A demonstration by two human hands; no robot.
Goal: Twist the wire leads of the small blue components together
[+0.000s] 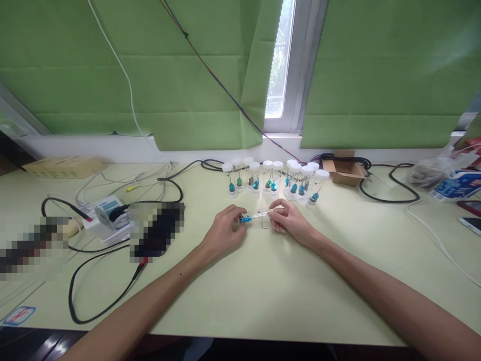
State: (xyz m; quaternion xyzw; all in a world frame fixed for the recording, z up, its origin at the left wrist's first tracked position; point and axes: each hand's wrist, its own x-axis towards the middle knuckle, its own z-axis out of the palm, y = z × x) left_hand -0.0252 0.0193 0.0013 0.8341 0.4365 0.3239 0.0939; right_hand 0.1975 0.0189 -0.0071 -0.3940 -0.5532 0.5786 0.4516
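Between my two hands lies a thin clear tube with a blue fitting [246, 219] at its left end. My left hand [226, 229] pinches the blue end between thumb and fingers. The clear end is held by the fingertips of my right hand [286, 218]. A small bent wire [264, 226] shows on the table just below the tube. Behind my hands stand several clear vials with white caps [321, 175], each holding a blue or green piece with thin wires.
A white power strip [108, 235] and black cables are at the left, beside a blurred dark object [160, 230]. An open cardboard box [346, 170] stands behind at the right. Farther right are a plastic bag [428, 170], a blue packet [458, 186] and a phone [471, 224].
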